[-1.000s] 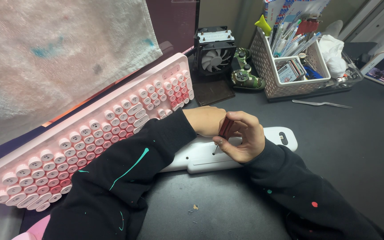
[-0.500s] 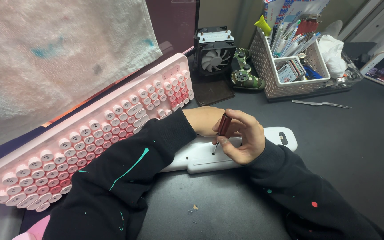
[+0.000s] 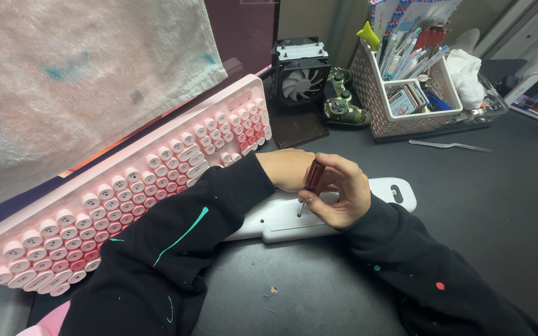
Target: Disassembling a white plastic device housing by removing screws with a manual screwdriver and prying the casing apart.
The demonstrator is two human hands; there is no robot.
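Observation:
My right hand (image 3: pixel 344 194) grips a small screwdriver (image 3: pixel 313 176) with a dark red handle. It stands nearly upright, its thin tip touching a flat white plastic device (image 3: pixel 388 190) that lies on the dark desk. My left hand (image 3: pixel 286 168) rests on the device's left part, right beside the screwdriver handle, its fingers curled and mostly hidden behind the right hand. Both arms wear black sleeves flecked with paint. The middle of the white device is covered by my hands.
A pink keyboard (image 3: pixel 126 193) with round keys lies slanted at the left under a speckled white cloth (image 3: pixel 76 81). Behind stand a black cooler fan (image 3: pixel 298 78), a camouflage game controller (image 3: pixel 342 107) and a white basket (image 3: pixel 375 99) of pens and cards. Metal tweezers (image 3: pixel 449 146) lie at the right.
The screwdriver has come up between my fingers and now stands with its tip on the white device. Both hands stayed in nearly the same place.

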